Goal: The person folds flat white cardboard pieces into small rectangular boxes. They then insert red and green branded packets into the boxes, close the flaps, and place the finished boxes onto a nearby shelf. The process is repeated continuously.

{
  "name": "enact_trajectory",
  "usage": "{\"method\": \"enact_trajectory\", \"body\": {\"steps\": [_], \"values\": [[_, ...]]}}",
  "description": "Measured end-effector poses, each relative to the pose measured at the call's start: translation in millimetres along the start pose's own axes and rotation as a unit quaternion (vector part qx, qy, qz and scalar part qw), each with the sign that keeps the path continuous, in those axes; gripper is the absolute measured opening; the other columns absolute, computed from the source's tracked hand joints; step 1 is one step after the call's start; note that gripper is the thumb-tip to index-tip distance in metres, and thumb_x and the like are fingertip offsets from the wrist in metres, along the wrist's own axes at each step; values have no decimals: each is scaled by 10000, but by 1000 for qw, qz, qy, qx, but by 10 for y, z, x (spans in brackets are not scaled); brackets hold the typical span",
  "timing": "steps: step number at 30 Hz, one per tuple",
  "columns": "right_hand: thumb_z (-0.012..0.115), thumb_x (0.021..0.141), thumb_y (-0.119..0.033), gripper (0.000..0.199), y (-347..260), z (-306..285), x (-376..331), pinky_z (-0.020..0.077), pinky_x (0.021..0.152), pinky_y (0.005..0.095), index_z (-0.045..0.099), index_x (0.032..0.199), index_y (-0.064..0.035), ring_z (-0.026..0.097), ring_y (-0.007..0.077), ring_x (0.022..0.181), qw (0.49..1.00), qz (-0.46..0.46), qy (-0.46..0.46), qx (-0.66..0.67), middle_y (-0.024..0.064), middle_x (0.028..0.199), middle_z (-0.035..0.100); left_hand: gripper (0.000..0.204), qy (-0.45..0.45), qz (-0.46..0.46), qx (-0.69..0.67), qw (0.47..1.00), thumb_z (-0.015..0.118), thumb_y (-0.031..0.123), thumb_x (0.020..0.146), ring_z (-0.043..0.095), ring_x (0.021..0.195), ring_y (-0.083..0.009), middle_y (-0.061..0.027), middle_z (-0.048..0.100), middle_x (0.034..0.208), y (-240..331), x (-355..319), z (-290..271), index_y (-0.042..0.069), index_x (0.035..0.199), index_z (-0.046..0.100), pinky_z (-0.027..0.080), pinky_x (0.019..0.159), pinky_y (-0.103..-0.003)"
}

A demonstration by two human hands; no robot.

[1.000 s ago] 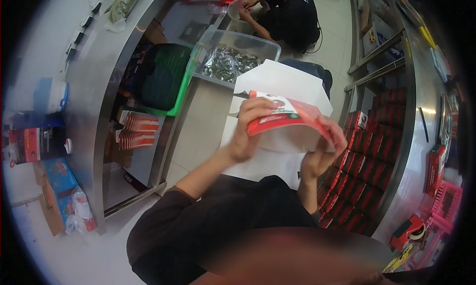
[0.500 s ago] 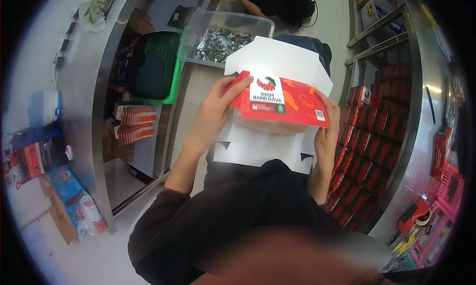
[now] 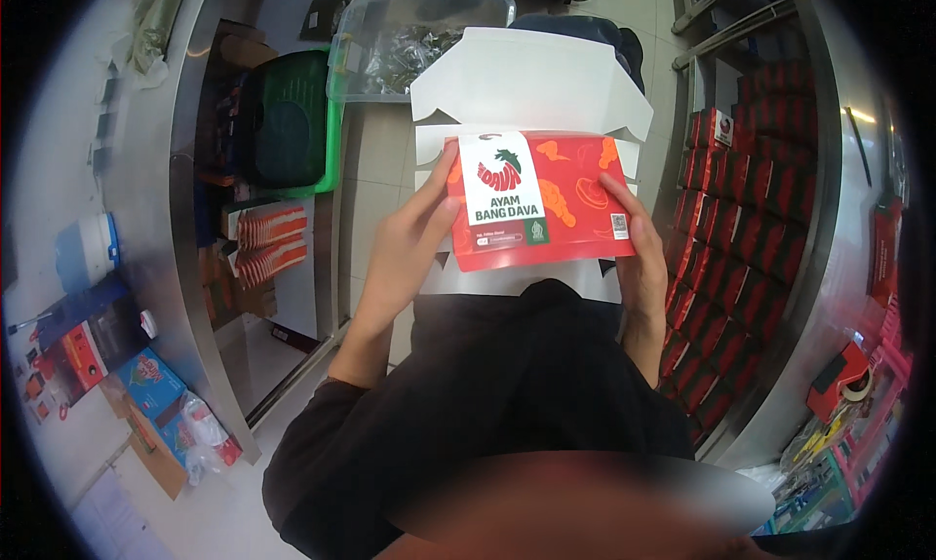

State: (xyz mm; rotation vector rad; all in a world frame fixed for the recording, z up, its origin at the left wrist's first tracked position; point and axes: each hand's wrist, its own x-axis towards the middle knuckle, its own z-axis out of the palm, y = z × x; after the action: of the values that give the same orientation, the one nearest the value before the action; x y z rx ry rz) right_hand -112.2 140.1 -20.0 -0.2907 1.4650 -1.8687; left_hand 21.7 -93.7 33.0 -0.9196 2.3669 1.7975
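Note:
A red printed carton [image 3: 575, 204] with a white label panel and orange drawings faces up in front of me. My left hand [image 3: 421, 224] grips its left edge, the thumb along the near corner. My right hand [image 3: 639, 253] holds the right edge, with fingers lying over the top face. Under the carton, a white die-cut card blank [image 3: 531, 77] with slots and angled flaps lies across my lap. The carton hides the blank's middle.
A clear plastic tub [image 3: 375, 90] of small shiny packets stands ahead, near another person. At left, a green-rimmed dark bin [image 3: 292, 121] and striped orange-white stacks [image 3: 268, 238] sit under a steel table. Stacked red-and-black boxes [image 3: 731, 238] fill the right shelf.
The carton has turned from a tilted position, with its brown underside showing, to facing me more squarely. Both hands keep hold of it. My view has shifted slightly.

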Motion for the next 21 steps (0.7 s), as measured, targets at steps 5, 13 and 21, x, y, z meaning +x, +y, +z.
{"method": "enact_trajectory", "body": {"steps": [5, 13, 21], "values": [[448, 1006, -359, 519, 96, 31, -50, 173, 1173, 394, 544, 1346, 20, 244, 295, 1454, 999, -28, -16, -23, 210, 1567, 244, 554, -3, -25, -14, 1000, 535, 146, 983, 539, 873, -74, -101, 632, 1254, 124, -100, -27, 198, 1509, 369, 480, 795, -240], [485, 977, -232, 404, 179, 187, 20, 155, 1185, 416, 616, 1285, -5, 194, 304, 1475, 999, -35, 14, -17, 186, 1591, 190, 560, 38, 6, -64, 997, 503, -7, 959, 483, 1244, -148, -122, 488, 1438, 83, -73, -27, 73, 1495, 362, 421, 998, -289], [703, 824, -33, 336, 428, 104, 248, 313, 1120, 386, 707, 1159, -50, 367, 270, 1370, 997, -59, 27, -52, 139, 1520, 327, 623, 90, 127, 29, 987, 499, -113, 880, 499, 1308, -253, -182, 403, 1511, -463, 286, 4, 105, 1460, 442, 402, 1053, -305]]}}
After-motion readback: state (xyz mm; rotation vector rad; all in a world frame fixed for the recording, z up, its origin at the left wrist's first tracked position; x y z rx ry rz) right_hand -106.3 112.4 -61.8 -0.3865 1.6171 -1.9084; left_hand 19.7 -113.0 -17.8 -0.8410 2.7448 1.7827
